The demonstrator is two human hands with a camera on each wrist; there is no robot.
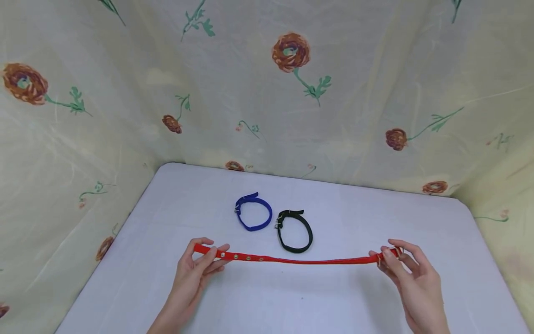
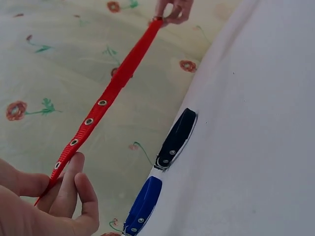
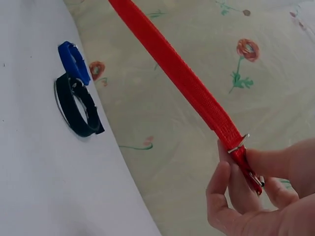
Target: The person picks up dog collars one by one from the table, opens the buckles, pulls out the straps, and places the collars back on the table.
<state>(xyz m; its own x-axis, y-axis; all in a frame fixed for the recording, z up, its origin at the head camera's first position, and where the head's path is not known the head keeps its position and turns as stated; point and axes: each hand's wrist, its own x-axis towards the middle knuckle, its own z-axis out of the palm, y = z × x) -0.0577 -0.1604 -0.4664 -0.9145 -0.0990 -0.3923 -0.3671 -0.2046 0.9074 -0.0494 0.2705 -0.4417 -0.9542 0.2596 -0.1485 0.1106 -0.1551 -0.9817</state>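
A red collar (image 1: 308, 261) is stretched out nearly straight between my two hands, above the white table. My left hand (image 1: 193, 273) pinches its tip between thumb and fingers, just beyond a row of metal eyelets (image 2: 89, 121). At the other end, my right hand (image 1: 410, 273) pinches the buckle end, where a metal ring and buckle (image 3: 256, 179) show beside the thumb. Behind the strap lie a blue collar (image 1: 269, 218) and a black collar (image 1: 310, 234), each buckled into a loop; neither hand touches them.
The white table (image 1: 354, 204) has rounded far corners. A pale curtain (image 1: 233, 83) printed with red flowers and green stems hangs behind it and along both sides.
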